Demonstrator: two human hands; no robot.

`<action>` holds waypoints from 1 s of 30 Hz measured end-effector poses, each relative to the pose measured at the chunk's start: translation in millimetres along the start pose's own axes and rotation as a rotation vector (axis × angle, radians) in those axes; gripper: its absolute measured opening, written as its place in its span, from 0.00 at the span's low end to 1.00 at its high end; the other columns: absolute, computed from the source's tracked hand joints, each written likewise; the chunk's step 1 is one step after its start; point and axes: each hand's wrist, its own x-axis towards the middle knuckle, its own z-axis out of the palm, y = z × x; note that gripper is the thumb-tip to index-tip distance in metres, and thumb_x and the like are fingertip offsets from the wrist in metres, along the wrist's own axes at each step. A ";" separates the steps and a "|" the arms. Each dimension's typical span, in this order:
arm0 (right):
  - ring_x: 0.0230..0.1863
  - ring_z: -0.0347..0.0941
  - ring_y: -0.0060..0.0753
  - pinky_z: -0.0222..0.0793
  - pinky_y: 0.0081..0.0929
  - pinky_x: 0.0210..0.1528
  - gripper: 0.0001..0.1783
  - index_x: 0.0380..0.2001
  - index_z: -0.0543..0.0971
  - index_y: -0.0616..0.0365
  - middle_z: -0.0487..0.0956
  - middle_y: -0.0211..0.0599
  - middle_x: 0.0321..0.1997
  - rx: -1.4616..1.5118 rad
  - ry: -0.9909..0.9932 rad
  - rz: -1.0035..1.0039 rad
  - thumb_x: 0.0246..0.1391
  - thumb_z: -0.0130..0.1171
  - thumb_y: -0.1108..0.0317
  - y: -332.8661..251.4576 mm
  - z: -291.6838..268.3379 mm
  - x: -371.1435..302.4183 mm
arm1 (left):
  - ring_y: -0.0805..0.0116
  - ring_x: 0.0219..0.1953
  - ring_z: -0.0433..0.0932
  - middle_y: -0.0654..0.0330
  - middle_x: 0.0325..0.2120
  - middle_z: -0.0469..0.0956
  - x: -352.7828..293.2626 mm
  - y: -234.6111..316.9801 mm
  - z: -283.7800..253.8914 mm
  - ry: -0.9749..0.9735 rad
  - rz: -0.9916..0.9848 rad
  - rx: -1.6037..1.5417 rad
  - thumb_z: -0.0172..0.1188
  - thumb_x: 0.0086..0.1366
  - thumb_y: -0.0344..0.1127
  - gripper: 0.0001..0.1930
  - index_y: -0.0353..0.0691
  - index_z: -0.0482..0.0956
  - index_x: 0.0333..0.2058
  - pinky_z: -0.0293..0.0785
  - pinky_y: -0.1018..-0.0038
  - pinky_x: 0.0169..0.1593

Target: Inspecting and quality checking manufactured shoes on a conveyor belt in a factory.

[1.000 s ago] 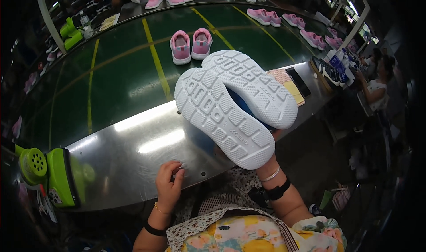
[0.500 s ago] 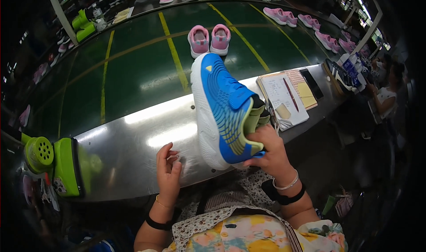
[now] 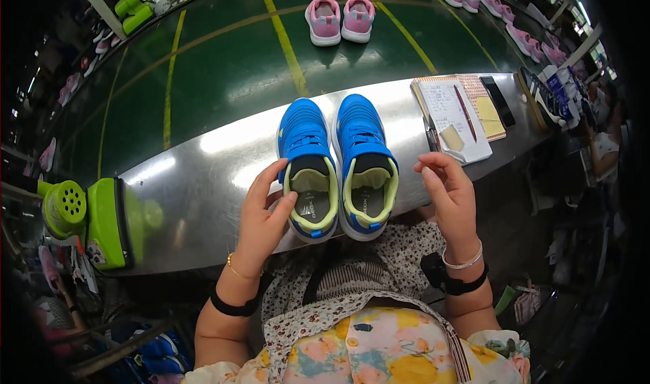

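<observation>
The left blue sneaker and the right blue sneaker sit upright, side by side on the steel tabletop, their heels at its near edge and the green belt beyond their toes. Each looks light for its bulk: the ribbed upper and padded lime collar should give under a squeeze, while the thick white sole probably flexes a little but keeps its shape. Nothing about them seems fragile, though pale soles and lining could pick up smudges, and the smooth metal may let them slide easily. The surest hold is likely at the heel, thumb inside the collar and fingers around the outside, or across the midfoot with the sole's edges gripped; the strap looks a poorer handle, since it might pull loose. The left hand is at the outer side of the left sneaker, forefinger and thumb parted, the thumb's tip at the collar rim; the other fingers are partly hidden, so I cannot tell whether it pinches the shoe. The right hand is held with loosely curled fingers, empty, to the right of the right sneaker and apart from it. Both toes point away from the person, heels toward the body. The long axes run almost parallel, front to back, each toe slightly left of its heel; the gap is so narrow that I cannot tell whether the soles touch.
</observation>
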 end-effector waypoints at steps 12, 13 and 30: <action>0.52 0.67 0.46 0.62 0.37 0.56 0.28 0.47 0.73 0.57 0.72 0.41 0.51 -0.407 -0.235 -0.474 0.38 0.66 0.75 4.0 26.5 26.5 | 0.55 0.49 0.71 0.56 0.49 0.72 37.9 25.3 -5.5 -0.084 0.640 0.696 0.71 0.42 0.30 0.30 0.40 0.74 0.48 0.68 0.65 0.52; 0.51 0.68 0.45 0.64 0.36 0.54 0.28 0.46 0.73 0.57 0.73 0.40 0.49 -0.436 -0.235 -0.498 0.36 0.67 0.75 6.1 29.2 29.3 | 0.56 0.48 0.71 0.56 0.48 0.72 42.4 25.1 -3.9 -0.151 0.679 0.707 0.71 0.42 0.31 0.29 0.40 0.75 0.47 0.69 0.65 0.51; 0.26 0.76 0.31 0.69 0.25 0.30 0.15 0.33 0.82 0.63 0.80 0.41 0.25 -0.210 -0.255 -0.114 0.51 0.60 0.60 0.7 41.5 113.8 | 0.78 0.29 0.76 0.61 0.25 0.81 123.0 60.6 9.6 -0.156 0.095 0.394 0.64 0.57 0.34 0.10 0.33 0.82 0.34 0.72 0.80 0.35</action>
